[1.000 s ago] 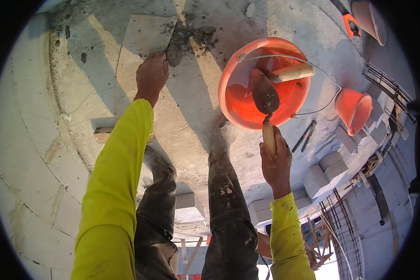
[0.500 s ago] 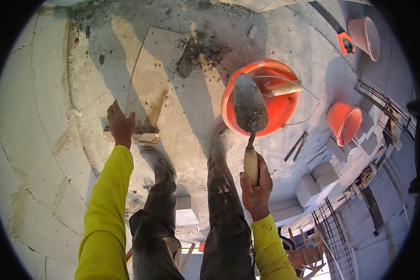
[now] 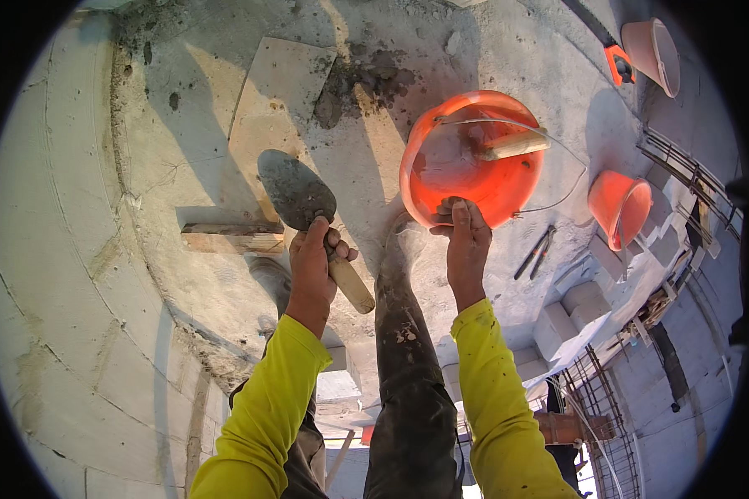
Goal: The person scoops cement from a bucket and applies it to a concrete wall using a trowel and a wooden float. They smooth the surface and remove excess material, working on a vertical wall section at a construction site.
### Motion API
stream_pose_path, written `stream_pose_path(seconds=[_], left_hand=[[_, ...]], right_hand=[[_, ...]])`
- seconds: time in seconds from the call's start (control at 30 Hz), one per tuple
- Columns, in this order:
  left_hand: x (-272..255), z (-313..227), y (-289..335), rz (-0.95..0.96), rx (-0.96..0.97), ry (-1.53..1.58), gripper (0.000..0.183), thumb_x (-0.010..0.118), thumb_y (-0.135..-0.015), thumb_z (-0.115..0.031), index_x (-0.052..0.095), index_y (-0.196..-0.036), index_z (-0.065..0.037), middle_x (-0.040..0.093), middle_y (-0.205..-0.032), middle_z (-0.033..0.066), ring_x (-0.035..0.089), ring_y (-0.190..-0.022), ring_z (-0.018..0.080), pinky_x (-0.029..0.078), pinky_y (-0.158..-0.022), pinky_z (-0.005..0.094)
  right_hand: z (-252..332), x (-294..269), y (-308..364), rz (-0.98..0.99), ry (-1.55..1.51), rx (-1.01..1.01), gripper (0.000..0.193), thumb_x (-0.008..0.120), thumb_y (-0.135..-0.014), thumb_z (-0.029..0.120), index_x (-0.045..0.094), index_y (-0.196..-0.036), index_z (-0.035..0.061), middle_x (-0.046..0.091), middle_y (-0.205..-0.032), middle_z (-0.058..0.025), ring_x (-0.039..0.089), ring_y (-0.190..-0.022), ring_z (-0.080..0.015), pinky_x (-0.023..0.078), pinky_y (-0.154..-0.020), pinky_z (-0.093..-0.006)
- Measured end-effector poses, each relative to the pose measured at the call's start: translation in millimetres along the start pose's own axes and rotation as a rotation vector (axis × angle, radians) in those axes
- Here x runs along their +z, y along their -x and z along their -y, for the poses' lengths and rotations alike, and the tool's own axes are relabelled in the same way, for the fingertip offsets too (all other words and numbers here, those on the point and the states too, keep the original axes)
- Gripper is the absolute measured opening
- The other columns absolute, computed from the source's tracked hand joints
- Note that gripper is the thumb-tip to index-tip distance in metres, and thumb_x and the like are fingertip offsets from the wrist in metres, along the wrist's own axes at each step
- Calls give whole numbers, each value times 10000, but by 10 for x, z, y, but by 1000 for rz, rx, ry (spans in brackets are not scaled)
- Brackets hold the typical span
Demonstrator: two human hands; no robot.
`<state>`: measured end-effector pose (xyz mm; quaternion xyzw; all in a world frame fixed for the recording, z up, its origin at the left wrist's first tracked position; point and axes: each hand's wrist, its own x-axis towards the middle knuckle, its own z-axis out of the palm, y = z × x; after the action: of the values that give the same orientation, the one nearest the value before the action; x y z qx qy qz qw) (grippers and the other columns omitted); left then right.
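Note:
My left hand (image 3: 314, 264) is closed around the neck of a brick trowel (image 3: 295, 190). Its mortar-smeared blade points away, and its pale wooden handle sticks out below my fingers. To the right stands an orange bucket (image 3: 409, 170) with a wire handle. My right hand (image 3: 466, 243) pinches its near rim, thumb on top, with some fingers hidden. Inside the bucket rests a wooden-handled tool (image 3: 514, 145), one end against the far right rim; its other end is hard to make out. Greyish residue coats the bucket's inner wall.
A short wooden block (image 3: 233, 239) lies left of my feet, with a flat board (image 3: 266, 116) beyond. Black pincers (image 3: 534, 252) lie right of the bucket. Farther right are another orange bucket (image 3: 616, 206), a faded bucket (image 3: 651, 56), a handsaw (image 3: 617, 62) and grey blocks (image 3: 570, 320).
The trowel passed from my right hand to my left, which came over from beside the wooden block. My right hand moved up to the bucket's rim, and the bucket now leans slightly.

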<state>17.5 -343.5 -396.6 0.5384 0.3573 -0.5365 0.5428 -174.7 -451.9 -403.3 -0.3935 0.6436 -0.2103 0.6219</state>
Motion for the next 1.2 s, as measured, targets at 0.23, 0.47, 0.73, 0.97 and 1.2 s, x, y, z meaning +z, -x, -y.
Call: stream_pose_path(seconds=[0.23, 0.47, 0.73, 0.97, 1.2], left_hand=[[-329, -221, 656, -222, 55, -33, 88, 580, -978, -165, 561, -981, -80, 497, -680, 3, 513, -554, 151, 478, -574, 351], [-453, -188, 911, -226, 4, -4, 109, 558, -991, -166, 565, -1012, -59, 527, -722, 16, 543, -589, 159, 499, -599, 362], [-212, -397, 195, -7, 98, -154, 314, 520, -1013, -322, 611, -1040, -23, 642, -902, 79, 617, -837, 172, 507, -785, 324], [-762, -679, -759, -96, 927, -1524, 465, 639, -900, -305, 594, -1278, -38, 514, -1324, 196, 467, -1256, 355, 400, -1052, 440], [-1113, -856, -1238, 266, 1163, -2381, 689, 775, -796, -275, 489, -1422, -270, 288, -1583, 103, 249, -1464, 380, 243, -1156, 625]], right_hand=[[-447, -76, -1155, -197, -531, 482, 210, 534, -974, 142, 609, -1102, -6, 659, -1035, -121, 677, -941, -259, 570, -838, -384], [381, 747, -303, 199, -449, 116, 386, 517, -1009, 189, 540, -1319, -40, 624, -1227, -202, 625, -1146, -316, 518, -971, -409], [137, 1287, 844, 587, 380, 42, 575, 524, -1025, 274, 312, -1471, -21, 558, -1305, -244, 618, -1083, -322, 491, -935, -418], [-709, 1399, -218, 119, 859, -118, 465, 541, -1001, 284, 407, -1335, -10, 625, -1116, -308, 624, -974, -477, 521, -822, -510], [-997, 1363, -362, -4, 739, -185, 574, 523, -991, 246, 300, -1429, -50, 522, -1273, -329, 555, -1124, -462, 449, -982, -505]])
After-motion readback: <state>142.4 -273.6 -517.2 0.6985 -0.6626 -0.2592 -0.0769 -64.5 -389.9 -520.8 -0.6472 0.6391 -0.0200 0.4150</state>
